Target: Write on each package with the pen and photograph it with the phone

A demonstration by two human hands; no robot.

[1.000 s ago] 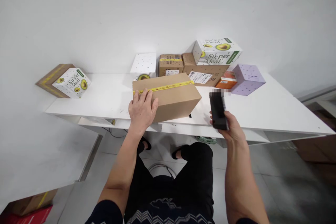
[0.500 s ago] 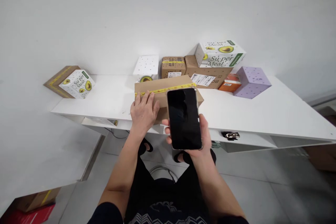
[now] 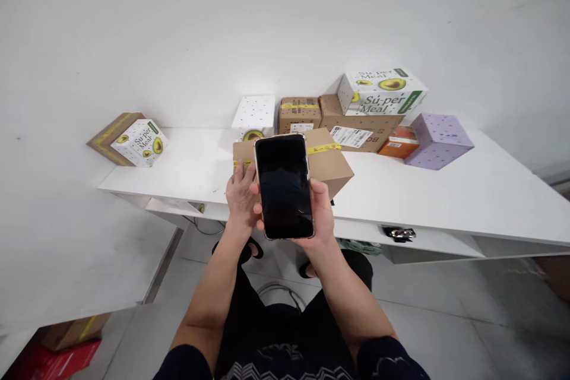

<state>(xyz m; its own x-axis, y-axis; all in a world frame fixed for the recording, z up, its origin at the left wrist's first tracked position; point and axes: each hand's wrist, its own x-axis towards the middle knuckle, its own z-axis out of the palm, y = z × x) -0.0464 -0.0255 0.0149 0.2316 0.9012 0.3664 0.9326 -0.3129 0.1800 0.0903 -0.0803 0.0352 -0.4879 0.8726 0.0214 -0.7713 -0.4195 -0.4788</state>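
Observation:
My right hand [image 3: 321, 214] is wrapped round a smartphone [image 3: 285, 187] in a clear case, its dark screen facing me. The phone is held above a brown cardboard box [image 3: 332, 167] with yellow tape and hides the middle of it. My left hand [image 3: 241, 199] lies on the box's left end with the fingers spread, partly covered by the fingertips of my right hand. The box rests at the front of the white table [image 3: 401, 190].
Along the wall stand a white avocado box [image 3: 255, 111], a small taped carton [image 3: 299, 114], a labelled carton [image 3: 374, 133] carrying a Su-per Meal box [image 3: 383, 95], an orange box [image 3: 399, 141] and a purple box [image 3: 439, 139]. More boxes [image 3: 141, 141] stand at left.
My right hand has moved the phone left, from the box's right part to over its middle, closer to my left hand. The view has shifted slightly; my left hand stays on the box.

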